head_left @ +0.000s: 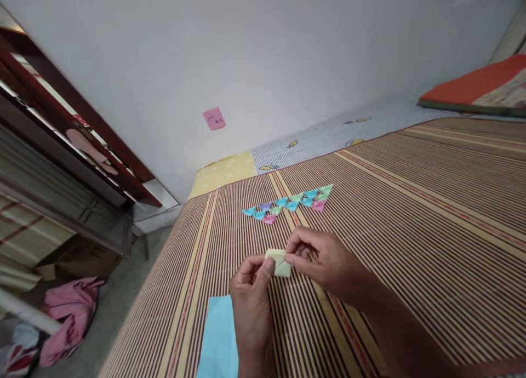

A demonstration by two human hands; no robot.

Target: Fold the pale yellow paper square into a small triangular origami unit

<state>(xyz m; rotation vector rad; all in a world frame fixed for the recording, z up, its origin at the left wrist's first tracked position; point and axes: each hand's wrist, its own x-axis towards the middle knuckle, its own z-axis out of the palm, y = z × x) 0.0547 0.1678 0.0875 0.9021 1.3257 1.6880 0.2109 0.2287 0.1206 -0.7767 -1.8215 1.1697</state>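
A small pale yellow-green piece of folded paper [281, 266] is held up between both hands, with a crease line across its face. My left hand [252, 290] pinches its left edge, thumb in front. My right hand [320, 257] grips the upper right edge between thumb and forefinger, the other fingers curled. Beyond the hands, several small folded paper triangles [292, 205] in blue, green, purple and pink lie in rows on the striped mat [394, 213]. Partly hidden by my left hand and wrist is a light blue sheet of paper [217, 334].
The mat covers a bed beside a white wall [287, 55], where a pink note [214, 118] is stuck. An orange-edged folded quilt [472, 85] lies at the far right. Left of the bed are the floor [123, 290], a pink cloth [72, 312] and a dark red wooden frame [74, 104].
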